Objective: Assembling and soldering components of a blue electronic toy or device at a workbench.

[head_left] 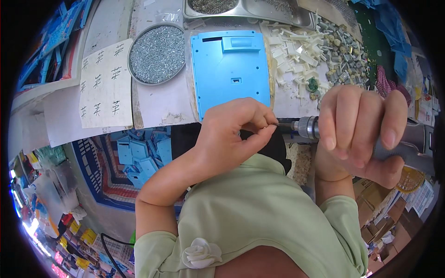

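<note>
My right hand (359, 132) is wrapped round a grey electric screwdriver (415, 139), held level with its metal chuck (306, 127) pointing left. My left hand (238, 127) is closed in a pinch, thumb and forefinger meeting at the tip of the dark bit. Whatever sits between those fingertips is too small to make out. Just beyond my left hand, a light-blue plastic housing (218, 65) lies flat on the table, with a slot, a raised block and small holes in it. The left hand overlaps its near edge.
A round dish (133, 69) of small screws stands left of the housing, beside a sheet of paper (104, 88). White plastic parts (296, 53) and small grey motor-like parts (343, 58) lie in heaps to the right. A metal tray (259, 10) is behind. A blue crate (92, 173) holds more blue housings.
</note>
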Demonstrator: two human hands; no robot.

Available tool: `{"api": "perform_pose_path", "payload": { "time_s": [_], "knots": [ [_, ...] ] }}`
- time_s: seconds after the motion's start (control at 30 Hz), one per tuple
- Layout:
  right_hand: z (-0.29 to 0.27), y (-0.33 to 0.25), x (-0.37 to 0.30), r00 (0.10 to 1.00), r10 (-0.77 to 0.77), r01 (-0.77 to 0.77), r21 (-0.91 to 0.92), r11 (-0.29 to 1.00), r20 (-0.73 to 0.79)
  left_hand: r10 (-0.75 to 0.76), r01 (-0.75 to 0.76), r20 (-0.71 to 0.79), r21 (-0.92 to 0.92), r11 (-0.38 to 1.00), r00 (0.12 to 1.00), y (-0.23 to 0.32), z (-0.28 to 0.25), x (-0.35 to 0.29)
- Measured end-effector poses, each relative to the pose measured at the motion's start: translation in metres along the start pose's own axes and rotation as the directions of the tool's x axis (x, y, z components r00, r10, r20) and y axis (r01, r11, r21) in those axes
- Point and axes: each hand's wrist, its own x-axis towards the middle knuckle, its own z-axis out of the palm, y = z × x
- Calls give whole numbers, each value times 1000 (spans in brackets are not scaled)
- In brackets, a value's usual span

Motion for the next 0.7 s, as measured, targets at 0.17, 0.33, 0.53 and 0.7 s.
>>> {"api": "perform_pose_path", "payload": {
  "time_s": [0.17,0.33,0.53,0.7],
  "knots": [
    [4,-1,-5,999,40,-40,-9,999,4,208,-273,199,396,877,958,7,-6,5],
    [12,2,-9,997,56,-61,-110,992,-44,216,-393,354,573,719,910,19,-2,6],
    [8,26,-22,961,14,-99,-295,950,-278,337,-310,121,745,591,934,-7,-53,33],
    [8,40,-23,963,65,-140,-283,949,-260,324,-333,163,736,589,932,-39,-52,24]
  ]
}}
